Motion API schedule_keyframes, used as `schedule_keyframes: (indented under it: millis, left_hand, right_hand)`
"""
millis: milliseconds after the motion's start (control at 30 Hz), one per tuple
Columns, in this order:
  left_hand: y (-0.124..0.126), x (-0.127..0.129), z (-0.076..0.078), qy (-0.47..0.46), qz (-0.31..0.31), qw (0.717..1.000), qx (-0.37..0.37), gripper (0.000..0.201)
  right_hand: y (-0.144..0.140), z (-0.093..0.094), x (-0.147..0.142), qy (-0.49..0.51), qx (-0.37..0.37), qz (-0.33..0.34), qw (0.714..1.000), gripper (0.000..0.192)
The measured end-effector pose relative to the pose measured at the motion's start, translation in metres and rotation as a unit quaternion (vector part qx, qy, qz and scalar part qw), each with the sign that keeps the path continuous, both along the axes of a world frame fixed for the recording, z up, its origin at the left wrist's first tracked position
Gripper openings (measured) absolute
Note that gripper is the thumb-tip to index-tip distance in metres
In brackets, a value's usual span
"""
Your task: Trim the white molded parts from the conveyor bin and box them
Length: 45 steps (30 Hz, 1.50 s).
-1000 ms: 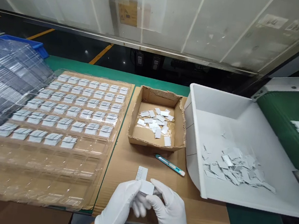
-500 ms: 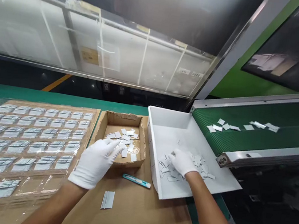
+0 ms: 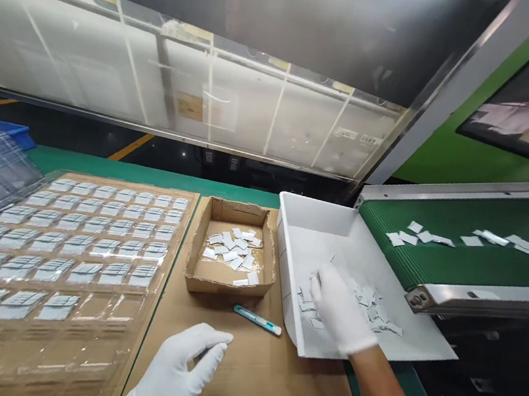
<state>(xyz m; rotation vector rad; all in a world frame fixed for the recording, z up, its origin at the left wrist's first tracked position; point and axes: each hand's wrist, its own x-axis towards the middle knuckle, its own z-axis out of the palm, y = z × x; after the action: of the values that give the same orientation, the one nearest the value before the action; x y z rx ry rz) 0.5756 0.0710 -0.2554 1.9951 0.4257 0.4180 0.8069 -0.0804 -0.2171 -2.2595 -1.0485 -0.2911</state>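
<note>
My left hand [image 3: 186, 369], in a white glove, is low over the cardboard sheet [image 3: 241, 377]. Its thumb and forefinger tips meet; anything between them is hidden. Inside the white plastic bin [image 3: 288, 292] my right hand [image 3: 340, 305], also gloved, reaches down to a heap of small flat white pieces [image 3: 372, 306]. Its fingers are pinched together, and what they hold cannot be made out. Between the hands stands an open cardboard box [image 3: 226, 288] with several white pieces [image 3: 238, 250] in it. A turquoise utility knife [image 3: 257, 320] lies in front of the box.
To the left lies a clear compartment tray [image 3: 93, 347] with rows of stacked white pieces [image 3: 77, 245]. Behind it sits a blue crate [image 3: 22, 135]. A green conveyor belt [image 3: 470, 267] carries several pieces toward the bin. A clear-panelled machine front [image 3: 246, 117] borders the back.
My left hand has moved from the box's front down to the cardboard sheet, where a small stack of pieces is no longer visible. My right hand stays in the bin. The view has shifted left.
</note>
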Motion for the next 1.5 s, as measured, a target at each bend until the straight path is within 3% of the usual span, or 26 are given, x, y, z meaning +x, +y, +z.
schedule_keyframes:
  millis: [67,167,267,433,600,733,1167,1500]
  left_hand:
    - [-0.005,0.001,-0.001,0.061,0.014,0.992,-0.107,0.03]
    - [-0.01,0.005,-0.006,0.091,0.005,0.964,-0.25,0.048]
    - [-0.012,0.003,-0.012,0.116,-0.026,0.946,-0.302,0.058]
    - [-0.011,-0.014,-0.017,0.176,0.025,0.924,-0.339,0.059]
    - [-0.008,-0.022,-0.015,0.196,0.027,0.921,-0.335,0.056]
    - [-0.007,-0.022,-0.01,0.205,0.031,0.92,-0.331,0.052]
    - [-0.014,-0.03,-0.032,0.125,0.028,0.904,-0.408,0.058]
    - [-0.018,-0.03,-0.025,0.119,0.039,0.903,-0.411,0.059]
  right_hand:
    - [0.001,0.003,-0.041,-0.001,-0.014,0.083,0.996,0.019]
    - [0.007,-0.009,-0.096,-0.026,0.028,0.222,0.974,0.017]
    - [0.013,-0.033,-0.126,-0.032,0.027,0.259,0.965,0.028]
    - [0.008,-0.064,-0.137,0.037,0.023,0.188,0.981,0.041]
    - [0.003,-0.075,-0.146,0.17,0.044,0.159,0.972,0.032]
    - [0.002,-0.08,-0.153,0.218,0.049,0.139,0.965,0.032]
    - [-0.001,-0.075,-0.156,0.264,0.047,0.137,0.954,0.022]
    - [-0.003,-0.073,-0.154,0.271,0.038,0.132,0.953,0.022]
